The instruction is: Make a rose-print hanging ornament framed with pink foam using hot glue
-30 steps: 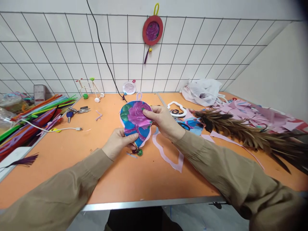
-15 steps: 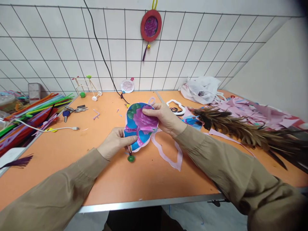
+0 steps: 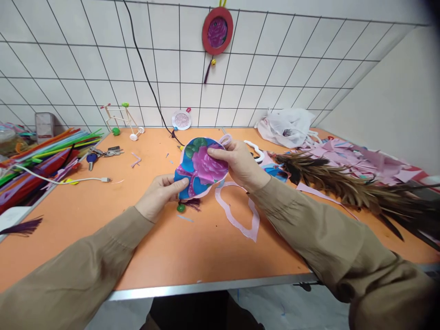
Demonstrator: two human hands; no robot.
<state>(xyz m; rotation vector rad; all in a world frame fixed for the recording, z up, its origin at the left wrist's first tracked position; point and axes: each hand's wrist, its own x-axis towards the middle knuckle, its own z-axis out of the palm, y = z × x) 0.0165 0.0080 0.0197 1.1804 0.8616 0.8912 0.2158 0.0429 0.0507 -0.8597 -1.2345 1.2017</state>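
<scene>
Between my two hands is a flower-print fabric pendant (image 3: 202, 167), blue with a purple peony and green leaves, edged in pink. My left hand (image 3: 160, 195) pinches its lower left edge, thumb on the front. My right hand (image 3: 242, 165) grips the upper right edge, close to a pink loop (image 3: 226, 139). From the bottom hang a green bead (image 3: 181, 208) and a dark purple tassel (image 3: 193, 204). Below my right hand a cut-out pink frame (image 3: 237, 227) lies on the orange table (image 3: 172, 256). The fingers behind the pendant are hidden.
Colourful pipe cleaners (image 3: 51, 151), keys (image 3: 99, 155) and a white cable (image 3: 75, 180) lie left. Brown feathers (image 3: 330, 178), pink scraps (image 3: 357, 158) and a white plastic bag (image 3: 285, 128) are right. A red round ornament (image 3: 217, 31) hangs on the grid wall.
The pendant has tilted and shifted slightly up, with both hands still on it. Its purple tassel now shows below, and the pink loop shows more fully by my right hand.
</scene>
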